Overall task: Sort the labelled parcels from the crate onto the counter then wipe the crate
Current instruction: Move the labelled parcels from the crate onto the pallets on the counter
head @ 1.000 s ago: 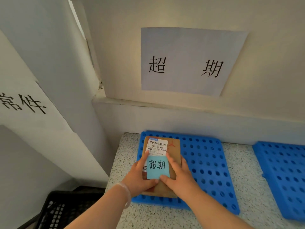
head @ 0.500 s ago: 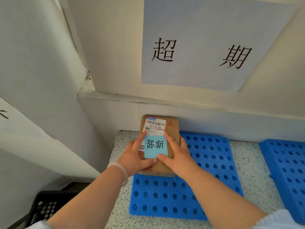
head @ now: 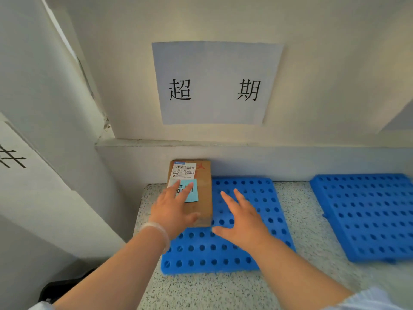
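Brown cardboard parcel (head: 202, 198), flat rectangular box, lies on the back left corner of the near blue perforated plastic mat (head: 245, 220), its far end against the wall at the desk's (head: 223, 291) rear edge. Long axis runs front to back, away from me. On top: a white printed barcode label (head: 184, 171) toward the far end, and a light blue paper note (head: 188, 194) with handwritten characters, partly covered by my fingers.

My left hand (head: 172, 211) is open, fingers spread flat over the parcel's near half, palm resting on or just above the top; I can't tell whether it presses. My right hand (head: 243, 220) is open too, fingers splayed, holding nothing, over bare mat just right of the parcel and apart from it. The left hand is nearer.

White paper sign (head: 214, 83) with two large black characters hangs on the wall directly above; the note seems to carry the same characters, so I judge this parcel sorted to its spot.

Desk surface is speckled grey stone, hard and slightly grainy. Mats are rigid, with a regular grid of round holes. A second blue perforated mat (head: 366, 215) lies to the right, well apart. Dark object (head: 64, 287) low at the desk's left edge, probably the crate, too dim to confirm.
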### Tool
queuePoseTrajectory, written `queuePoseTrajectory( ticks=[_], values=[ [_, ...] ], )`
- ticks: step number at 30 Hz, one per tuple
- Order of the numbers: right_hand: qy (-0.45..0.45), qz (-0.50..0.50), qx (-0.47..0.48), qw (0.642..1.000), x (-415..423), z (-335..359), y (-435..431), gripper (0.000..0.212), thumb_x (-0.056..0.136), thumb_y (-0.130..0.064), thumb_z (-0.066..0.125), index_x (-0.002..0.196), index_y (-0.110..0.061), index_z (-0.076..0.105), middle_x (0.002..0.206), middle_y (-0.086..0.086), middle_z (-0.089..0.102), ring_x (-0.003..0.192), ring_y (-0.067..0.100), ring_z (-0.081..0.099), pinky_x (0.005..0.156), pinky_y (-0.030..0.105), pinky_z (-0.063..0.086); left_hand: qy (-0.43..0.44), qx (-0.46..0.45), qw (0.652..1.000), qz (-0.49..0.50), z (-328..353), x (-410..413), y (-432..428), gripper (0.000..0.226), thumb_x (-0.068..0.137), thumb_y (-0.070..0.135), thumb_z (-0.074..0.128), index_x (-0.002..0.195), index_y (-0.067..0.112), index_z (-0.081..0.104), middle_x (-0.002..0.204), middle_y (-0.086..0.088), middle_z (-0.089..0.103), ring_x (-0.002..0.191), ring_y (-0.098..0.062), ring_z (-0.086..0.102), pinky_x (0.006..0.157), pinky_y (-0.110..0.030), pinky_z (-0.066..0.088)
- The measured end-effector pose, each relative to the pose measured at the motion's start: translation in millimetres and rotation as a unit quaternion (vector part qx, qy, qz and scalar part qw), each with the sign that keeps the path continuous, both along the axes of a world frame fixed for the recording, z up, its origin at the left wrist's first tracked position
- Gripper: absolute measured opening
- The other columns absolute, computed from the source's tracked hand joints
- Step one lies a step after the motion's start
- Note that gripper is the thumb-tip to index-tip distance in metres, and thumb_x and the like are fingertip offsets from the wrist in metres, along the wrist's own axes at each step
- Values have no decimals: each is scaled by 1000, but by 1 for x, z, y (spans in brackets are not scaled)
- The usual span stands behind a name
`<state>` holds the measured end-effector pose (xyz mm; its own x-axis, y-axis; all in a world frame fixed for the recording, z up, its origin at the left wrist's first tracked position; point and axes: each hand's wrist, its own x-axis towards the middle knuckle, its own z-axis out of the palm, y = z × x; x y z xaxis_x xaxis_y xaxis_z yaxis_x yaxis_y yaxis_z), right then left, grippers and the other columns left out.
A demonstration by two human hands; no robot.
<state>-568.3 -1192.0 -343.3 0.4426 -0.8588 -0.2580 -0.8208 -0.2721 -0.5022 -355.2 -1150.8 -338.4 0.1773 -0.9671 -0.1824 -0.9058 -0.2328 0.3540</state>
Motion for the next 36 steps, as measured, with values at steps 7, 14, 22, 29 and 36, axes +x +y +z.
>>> queuePoseTrajectory(
  ticks=[7, 14, 22, 29, 36],
  values=[
    [90, -42, -91, 991, -112, 33, 63, 96, 84, -68, 56, 154, -44, -6, 163, -6, -17, 151, 19, -9, 121, 42, 1, -59, -53, 987, -139, 35, -120, 27, 91, 87, 67, 52, 152, 43, -7, 164, 6, 1, 150, -19, 5, 122, -42, 11],
    [121, -146, -133, 973, -261, 59, 145, 96, 85, -70, 52, 155, -39, -7, 163, -4, -20, 150, 18, -16, 120, 41, -7, -66, -77, 960, -261, 60, -281, 62, 93, 84, 70, 52, 152, 45, -6, 164, 4, -1, 151, -21, 3, 121, -45, 7],
    [145, -341, -114, 922, -460, 93, 292, 94, 86, -68, 53, 153, -43, -8, 162, -4, -21, 150, 20, -17, 119, 42, -9, -27, -118, 900, -420, 91, -523, 160, 90, 87, 63, 54, 153, 44, -3, 164, 3, 2, 150, -22, 7, 121, -46, 14],
    [145, -481, -117, 857, -602, 112, 421, 90, 89, -55, 58, 154, -41, -3, 164, -1, -14, 151, 23, -11, 122, 44, -2, 33, -127, 848, -514, 110, -696, 256, 90, 86, 61, 58, 153, 44, 0, 164, 3, 6, 150, -23, 9, 121, -44, 15],
    [103, -578, -79, 806, -681, 100, 483, 88, 91, -54, 57, 153, -44, -4, 163, -7, -17, 151, 22, -8, 121, 46, 7, 30, -109, 802, -587, 102, -802, 300, 88, 86, 63, 54, 153, 46, -1, 164, 3, 8, 150, -24, 11, 121, -45, 16]
  ],
)
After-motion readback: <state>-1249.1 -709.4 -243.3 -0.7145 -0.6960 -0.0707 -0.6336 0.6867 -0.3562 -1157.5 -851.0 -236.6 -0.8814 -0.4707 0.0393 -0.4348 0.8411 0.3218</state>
